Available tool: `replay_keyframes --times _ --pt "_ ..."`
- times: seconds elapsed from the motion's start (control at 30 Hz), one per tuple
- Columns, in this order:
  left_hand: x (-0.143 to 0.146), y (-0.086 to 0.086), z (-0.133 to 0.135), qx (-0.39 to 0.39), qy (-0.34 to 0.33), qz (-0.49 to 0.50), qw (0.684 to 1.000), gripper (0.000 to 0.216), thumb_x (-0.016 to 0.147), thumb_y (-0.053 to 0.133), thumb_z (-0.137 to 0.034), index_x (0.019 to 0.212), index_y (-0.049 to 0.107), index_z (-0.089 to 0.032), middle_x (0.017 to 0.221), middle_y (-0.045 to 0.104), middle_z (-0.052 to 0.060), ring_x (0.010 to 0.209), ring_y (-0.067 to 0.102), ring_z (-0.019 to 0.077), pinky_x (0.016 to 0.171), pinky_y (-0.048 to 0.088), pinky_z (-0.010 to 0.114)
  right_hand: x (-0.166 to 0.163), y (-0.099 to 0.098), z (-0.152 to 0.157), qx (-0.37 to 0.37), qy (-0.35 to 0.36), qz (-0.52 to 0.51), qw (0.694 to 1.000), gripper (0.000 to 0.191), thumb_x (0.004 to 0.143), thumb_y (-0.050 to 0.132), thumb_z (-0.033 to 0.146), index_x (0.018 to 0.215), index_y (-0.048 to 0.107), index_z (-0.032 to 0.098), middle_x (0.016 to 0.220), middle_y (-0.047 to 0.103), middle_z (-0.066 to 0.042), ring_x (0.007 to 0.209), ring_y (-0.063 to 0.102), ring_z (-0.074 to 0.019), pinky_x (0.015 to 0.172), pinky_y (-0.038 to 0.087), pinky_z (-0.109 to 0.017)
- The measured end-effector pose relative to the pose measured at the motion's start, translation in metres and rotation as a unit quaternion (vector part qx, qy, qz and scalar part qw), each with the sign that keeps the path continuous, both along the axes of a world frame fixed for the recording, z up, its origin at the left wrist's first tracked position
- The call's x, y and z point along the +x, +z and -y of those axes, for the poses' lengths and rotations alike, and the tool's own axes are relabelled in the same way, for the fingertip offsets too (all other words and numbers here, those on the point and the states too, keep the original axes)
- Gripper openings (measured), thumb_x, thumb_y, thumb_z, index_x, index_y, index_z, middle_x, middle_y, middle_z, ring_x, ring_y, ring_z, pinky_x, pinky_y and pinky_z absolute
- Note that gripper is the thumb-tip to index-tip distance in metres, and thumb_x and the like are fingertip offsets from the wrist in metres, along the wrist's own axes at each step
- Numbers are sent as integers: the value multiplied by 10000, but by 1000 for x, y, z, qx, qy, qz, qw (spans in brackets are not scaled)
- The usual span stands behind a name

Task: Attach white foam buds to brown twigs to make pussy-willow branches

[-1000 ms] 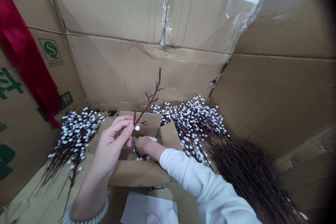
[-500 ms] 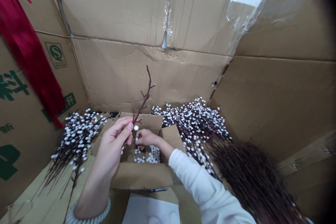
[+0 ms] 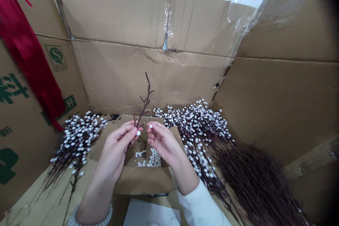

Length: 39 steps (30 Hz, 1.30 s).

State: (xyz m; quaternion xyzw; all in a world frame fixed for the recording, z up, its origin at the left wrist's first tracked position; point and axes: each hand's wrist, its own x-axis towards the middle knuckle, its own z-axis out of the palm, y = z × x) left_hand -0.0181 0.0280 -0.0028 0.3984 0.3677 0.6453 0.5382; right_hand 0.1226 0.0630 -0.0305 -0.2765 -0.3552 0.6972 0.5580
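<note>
Over the small carton (image 3: 144,180), bare twig (image 3: 145,104) in left hand (image 3: 118,144)

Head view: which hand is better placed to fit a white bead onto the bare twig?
Probably the right hand: it holds a white bead beside the twig, while the left hand is busy gripping the twig's lower end.

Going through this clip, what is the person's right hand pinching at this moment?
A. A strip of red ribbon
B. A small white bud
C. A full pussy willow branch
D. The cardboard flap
B: the right hand pinches the small white bud between its fingertips, beside the brown twig in the left hand.
</note>
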Motion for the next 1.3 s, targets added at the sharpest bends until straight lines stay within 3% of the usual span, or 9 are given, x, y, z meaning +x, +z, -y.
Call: replay_keyframes --times 0.1,0.23,0.43,0.6,0.73,0.93,1.07,1.3 --pt "5 1 1 3 8 24 1000 249 527 905 -346 708 809 -204 924 751 40 854 635 145 766 513 204 -3 15 21 44 -46 -47 997 307 663 850 366 853 679 196 693 648 45 573 521 -57 558 456 -160" --pt "12 2 6 -3 5 38 999 199 533 893 -273 698 809 -199 855 780 38 816 650 142 735 513 197 -14 23 37 93 -105 -84 987 265 693 838 390 772 680 193 623 635 37 526 504 -62 501 424 -157" --pt "24 1 9 -21 4 55 998 239 499 915 -261 707 812 -201 726 767 26 783 685 169 707 539 213 -23 18 37 74 -111 -111 985 296 653 867 405 747 673 203 617 621 32 538 494 -73 522 439 -169" --pt "26 -2 8 -37 12 67 997 344 455 954 -379 706 804 -200 747 762 19 777 666 143 716 531 175 -16 17 29 62 -112 -114 985 335 628 882 395 737 627 205 590 588 52 513 466 -63 499 406 -155" --pt "23 -2 9 -29 -87 61 994 304 611 889 -436 744 786 -183 776 720 23 785 623 142 767 523 197 -9 17 26 62 -103 -104 987 376 635 866 439 689 582 199 524 483 84 475 397 -56 464 357 -153" --pt "23 -7 12 -4 -231 73 970 226 808 746 -372 685 724 -183 700 596 9 676 526 138 665 478 217 -6 16 32 104 -141 -28 984 326 751 775 460 686 570 215 572 478 70 470 432 -80 408 345 -192" --pt "25 -6 15 -27 -248 92 964 201 781 772 -388 718 746 -199 691 570 -3 603 488 112 570 438 204 -5 17 32 108 -106 -38 988 344 788 729 488 682 536 223 549 477 83 403 462 -74 396 355 -200" --pt "22 -2 13 -61 -235 93 966 257 729 820 -394 633 719 -178 617 548 -45 427 310 23 469 362 173 -8 17 29 124 -119 -43 984 353 734 775 487 673 567 208 550 490 88 434 476 -54 447 392 -175"
